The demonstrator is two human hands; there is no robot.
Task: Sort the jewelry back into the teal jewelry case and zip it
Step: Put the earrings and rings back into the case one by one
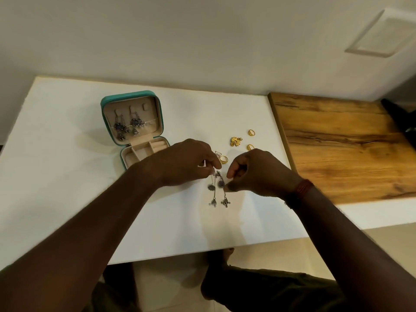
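Note:
The teal jewelry case [105, 113] stands open on the white table, its lid upright with two dark silver earrings [127, 127] hung inside. My left hand [184, 161] pinches the top of a pair of long silver drop earrings [217, 190] that dangle down onto the table. Just right of them, my right hand [256, 172] pinches at the same earrings with thumb and forefinger. Behind the hands lie a gold ring [223, 159], a gold fan-shaped piece [235, 141] and two more gold rings [251, 132] [249, 147].
A wooden board [349, 149] covers the table's right side, with a dark object [403, 118] at its far right edge. The white table [67, 176] ends at a wall behind and at a front edge near my knees.

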